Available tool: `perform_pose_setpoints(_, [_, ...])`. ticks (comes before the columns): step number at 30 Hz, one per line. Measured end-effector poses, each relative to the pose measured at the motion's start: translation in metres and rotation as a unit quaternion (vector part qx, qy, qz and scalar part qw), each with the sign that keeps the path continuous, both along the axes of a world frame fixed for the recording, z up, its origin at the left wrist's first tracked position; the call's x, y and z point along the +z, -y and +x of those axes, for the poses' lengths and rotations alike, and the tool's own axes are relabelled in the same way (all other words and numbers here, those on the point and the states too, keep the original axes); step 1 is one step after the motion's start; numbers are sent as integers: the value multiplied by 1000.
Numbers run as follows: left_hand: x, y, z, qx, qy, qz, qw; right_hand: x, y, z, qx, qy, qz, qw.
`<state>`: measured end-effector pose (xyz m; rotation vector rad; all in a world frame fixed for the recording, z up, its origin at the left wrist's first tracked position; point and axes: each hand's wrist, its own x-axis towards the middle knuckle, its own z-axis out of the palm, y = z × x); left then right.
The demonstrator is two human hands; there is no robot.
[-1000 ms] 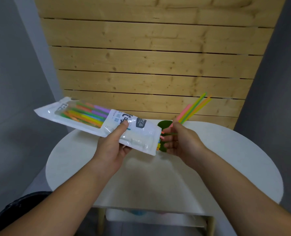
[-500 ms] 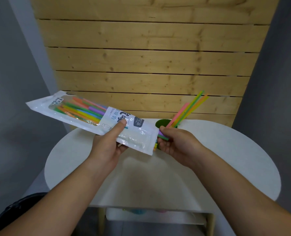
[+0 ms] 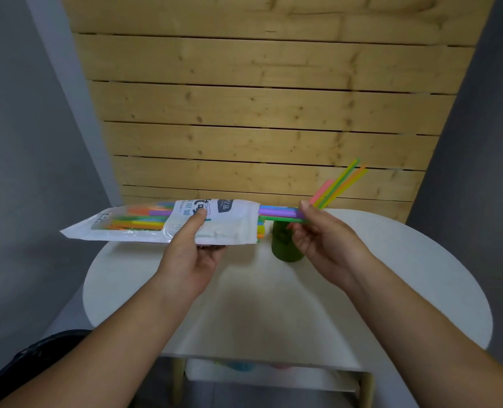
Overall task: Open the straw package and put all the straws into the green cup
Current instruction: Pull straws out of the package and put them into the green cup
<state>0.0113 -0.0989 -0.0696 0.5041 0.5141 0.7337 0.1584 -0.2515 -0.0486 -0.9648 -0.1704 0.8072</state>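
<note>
My left hand (image 3: 189, 258) holds the white straw package (image 3: 144, 228) level above the table, thumb on top. Several coloured straws show through its clear window. At the package's open right end, my right hand (image 3: 322, 242) pinches a purple and a green straw (image 3: 276, 214) that stick partly out of it. The green cup (image 3: 284, 245) stands on the table just below those straws, partly hidden by my right hand. Several straws (image 3: 340, 185) lean out of the cup toward the upper right.
The round white table (image 3: 273, 307) has its edge close to me and a lower shelf (image 3: 270, 375) beneath it holding blurred coloured things. A wooden slat wall (image 3: 259, 113) rises behind the table, with grey walls on both sides.
The package has tipped from slanting to nearly level. My right hand has closed on two straws at its open end and drawn them partly out to the right.
</note>
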Motion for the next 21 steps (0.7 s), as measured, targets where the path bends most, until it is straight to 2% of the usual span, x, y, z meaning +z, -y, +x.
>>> perform_pose_setpoints(4, [1, 2, 1, -1, 11, 0, 1000, -10, -9, -19, 44, -10, 18, 999])
perform_pose_setpoints(7, [-1, 3, 1, -2, 10, 4, 1000, -19, -19, -32, 58, 21, -25, 998])
perform_pose_setpoints(13, [-3, 8, 2, -7, 3, 0, 1000, -12, -28, -30, -55, 4, 4, 998])
perform_pose_setpoints(21, [-6, -2, 5, 9, -4, -22, 1000, -3, -16, -11, -124, 9, 11, 992])
